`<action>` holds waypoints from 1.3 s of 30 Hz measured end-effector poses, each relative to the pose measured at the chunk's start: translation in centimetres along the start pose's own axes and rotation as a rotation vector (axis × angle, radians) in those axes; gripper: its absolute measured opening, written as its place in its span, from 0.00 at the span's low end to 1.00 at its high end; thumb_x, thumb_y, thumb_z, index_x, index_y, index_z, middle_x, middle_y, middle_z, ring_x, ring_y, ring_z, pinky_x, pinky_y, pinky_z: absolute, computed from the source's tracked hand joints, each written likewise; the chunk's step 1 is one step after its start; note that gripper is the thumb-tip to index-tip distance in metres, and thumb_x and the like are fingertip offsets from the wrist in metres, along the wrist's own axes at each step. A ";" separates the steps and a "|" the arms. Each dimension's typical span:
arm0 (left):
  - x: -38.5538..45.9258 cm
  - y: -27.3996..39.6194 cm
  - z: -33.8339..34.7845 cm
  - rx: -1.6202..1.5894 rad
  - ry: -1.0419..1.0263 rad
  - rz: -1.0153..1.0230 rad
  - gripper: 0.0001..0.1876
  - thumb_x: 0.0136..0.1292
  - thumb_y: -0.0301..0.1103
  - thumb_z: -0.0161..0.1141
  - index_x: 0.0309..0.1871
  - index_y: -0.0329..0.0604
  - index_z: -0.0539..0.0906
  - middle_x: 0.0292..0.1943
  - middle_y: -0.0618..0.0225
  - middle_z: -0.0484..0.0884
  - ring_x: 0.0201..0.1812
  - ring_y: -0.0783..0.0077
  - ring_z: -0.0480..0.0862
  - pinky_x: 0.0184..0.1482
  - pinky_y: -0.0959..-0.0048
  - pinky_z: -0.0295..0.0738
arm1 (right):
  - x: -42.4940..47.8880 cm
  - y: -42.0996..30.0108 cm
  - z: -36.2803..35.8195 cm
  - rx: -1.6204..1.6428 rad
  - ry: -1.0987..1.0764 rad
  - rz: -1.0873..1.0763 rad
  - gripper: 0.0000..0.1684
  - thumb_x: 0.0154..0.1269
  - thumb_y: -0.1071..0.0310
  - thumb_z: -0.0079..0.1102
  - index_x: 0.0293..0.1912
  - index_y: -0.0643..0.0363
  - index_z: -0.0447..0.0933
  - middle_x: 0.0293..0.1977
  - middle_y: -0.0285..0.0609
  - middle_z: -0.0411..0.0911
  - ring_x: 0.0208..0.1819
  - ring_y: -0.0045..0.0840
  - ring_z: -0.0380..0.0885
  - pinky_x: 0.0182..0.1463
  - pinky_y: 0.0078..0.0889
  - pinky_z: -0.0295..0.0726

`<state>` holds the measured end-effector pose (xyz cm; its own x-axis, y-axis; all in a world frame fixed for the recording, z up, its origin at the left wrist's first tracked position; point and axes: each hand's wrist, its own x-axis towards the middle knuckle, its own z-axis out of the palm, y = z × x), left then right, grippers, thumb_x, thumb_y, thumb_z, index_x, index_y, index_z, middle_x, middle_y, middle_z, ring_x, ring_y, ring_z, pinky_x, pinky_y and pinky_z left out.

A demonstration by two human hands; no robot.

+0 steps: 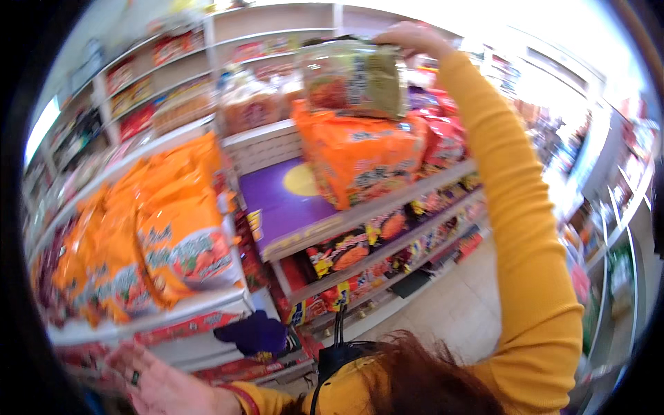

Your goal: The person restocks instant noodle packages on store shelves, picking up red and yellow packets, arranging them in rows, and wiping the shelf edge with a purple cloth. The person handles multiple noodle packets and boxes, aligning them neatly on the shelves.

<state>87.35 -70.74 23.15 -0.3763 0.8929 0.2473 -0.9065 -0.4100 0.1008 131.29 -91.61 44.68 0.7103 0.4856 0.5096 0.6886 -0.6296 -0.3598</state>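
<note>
My right hand (pixel 412 39) reaches far forward and grips the top right corner of a clear-and-olive food pack (pixel 355 80). Some of its fingers are hidden behind the pack. Directly beneath, a large orange multipack (pixel 368 150), apparently instant noodles, sits on the shelf. Low on the left is my left hand (pixel 161 381), palm showing and fingers spread, in front of a shelf front. A small dark object, perhaps a ring, shows at its fingers. Orange food bags (pixel 181 228) stand on the shelf above that hand.
A purple display panel (pixel 285 202) with a yellow disc covers part of the shelf. Red packs (pixel 443 135) stand right of the orange one. Lower shelves carry black noodle packs (pixel 337 251). Bagged bread (pixel 251 106) is behind. A tiled aisle (pixel 441 316) runs alongside; further shelving (pixel 622 259) bounds the right.
</note>
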 end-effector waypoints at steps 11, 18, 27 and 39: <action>-9.7 -1.2 -0.7 0.139 -0.434 -0.108 0.21 0.60 0.31 0.44 0.56 0.30 0.66 0.53 0.52 0.70 0.54 0.59 0.71 0.59 0.56 0.66 | 5.0 -1.5 -2.4 0.180 -0.012 -0.354 0.07 0.59 0.65 0.54 0.35 0.56 0.76 0.23 0.28 0.72 0.21 0.11 0.71 0.21 0.13 0.70; -11.9 -0.3 -0.3 0.367 -0.443 -0.070 0.19 0.57 0.27 0.46 0.52 0.29 0.69 0.51 0.52 0.72 0.51 0.60 0.74 0.54 0.59 0.71 | 4.6 -7.4 1.5 0.864 -0.082 -0.170 0.14 0.64 0.58 0.56 0.28 0.57 0.77 0.22 0.37 0.76 0.22 0.18 0.73 0.22 0.21 0.68; -13.4 -0.3 -1.5 0.371 -0.570 -0.333 0.17 0.58 0.23 0.47 0.52 0.30 0.70 0.48 0.53 0.75 0.50 0.61 0.76 0.55 0.60 0.72 | 3.4 -8.9 5.8 1.037 -0.292 -0.093 0.07 0.63 0.67 0.53 0.31 0.59 0.75 0.22 0.36 0.74 0.22 0.19 0.74 0.20 0.17 0.75; -12.6 -3.2 -3.0 0.396 -0.675 -0.529 0.13 0.63 0.22 0.47 0.50 0.31 0.72 0.47 0.57 0.77 0.50 0.64 0.77 0.53 0.65 0.73 | -2.8 -10.5 7.1 0.949 -0.479 -0.376 0.11 0.62 0.71 0.54 0.45 0.60 0.74 0.31 0.34 0.75 0.28 0.13 0.75 0.29 0.13 0.79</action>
<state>94.38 -80.10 16.84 0.3680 0.7350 0.5695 -0.7504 -0.1269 0.6487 123.10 -82.08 41.46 0.2760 0.8586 0.4320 0.5580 0.2228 -0.7994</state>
